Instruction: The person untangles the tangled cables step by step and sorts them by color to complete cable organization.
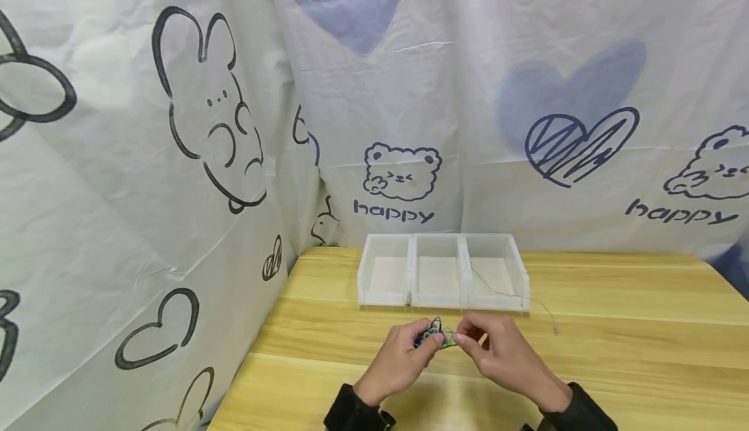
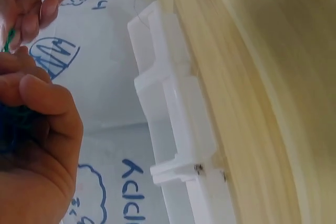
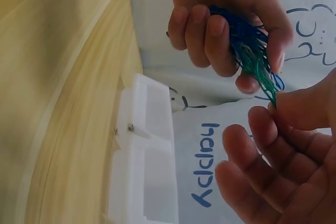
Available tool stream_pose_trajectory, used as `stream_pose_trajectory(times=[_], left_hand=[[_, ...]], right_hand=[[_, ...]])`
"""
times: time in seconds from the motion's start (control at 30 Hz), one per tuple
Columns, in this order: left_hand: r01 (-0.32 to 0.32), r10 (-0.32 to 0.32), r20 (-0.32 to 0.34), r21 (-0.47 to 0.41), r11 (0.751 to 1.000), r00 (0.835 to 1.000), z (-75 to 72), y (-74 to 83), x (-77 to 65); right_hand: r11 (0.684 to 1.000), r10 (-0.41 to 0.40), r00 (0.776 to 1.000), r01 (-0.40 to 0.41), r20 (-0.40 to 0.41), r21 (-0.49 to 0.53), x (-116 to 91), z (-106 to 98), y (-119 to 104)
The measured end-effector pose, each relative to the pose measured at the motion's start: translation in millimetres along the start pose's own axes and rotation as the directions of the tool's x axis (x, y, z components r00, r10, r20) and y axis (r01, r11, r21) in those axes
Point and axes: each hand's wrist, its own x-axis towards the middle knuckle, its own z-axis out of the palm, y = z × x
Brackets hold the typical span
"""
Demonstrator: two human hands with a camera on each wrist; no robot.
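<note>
Curling round a tangled blue-and-green bundle of thin strands, my left hand grips it before the white three-compartment tray; my right hand, angled inward, pinches its green end.

a: which markings are legible?
b: "happy" on the white cloth, beyond the left hand; second "happy" on the same cloth, farther right, beyond the right hand.
</note>
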Motion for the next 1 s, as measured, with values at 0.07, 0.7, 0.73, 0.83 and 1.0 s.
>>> stream_pose_trajectory(times=[0.07,0.7,0.73,0.83,1.0], left_hand=[[0.005,-0.005,-0.001,0.011,1.0,1.0,-3.2,-0.4,0.3],[0.076,-0.065,-0.114,0.09,0.993,0.991,-41.8,16.6,-11.7],[0.087,-0.073,-0.131,0.101,0.991,0.989,-43.3,14.6,-12.0],[0.094,-0.079,-0.134,0.109,0.99,0.988,-45.9,4.5,-11.9],[0.065,-0.062,-0.039,0.099,0.993,0.997,-50.4,-12.2,-15.8]], right_hand=[[1.0,-0.004,1.0,0.004,0.006,0.003,-1,-1,0],[0.994,-0.066,0.949,0.037,-0.309,-0.099,-29,-42,98],[0.996,-0.048,0.943,0.02,-0.331,-0.09,-30,-47,102],[0.993,0.032,0.919,-0.073,-0.392,-0.09,-27,-64,85],[0.961,0.197,0.806,-0.271,-0.559,-0.052,-17,-95,18]])
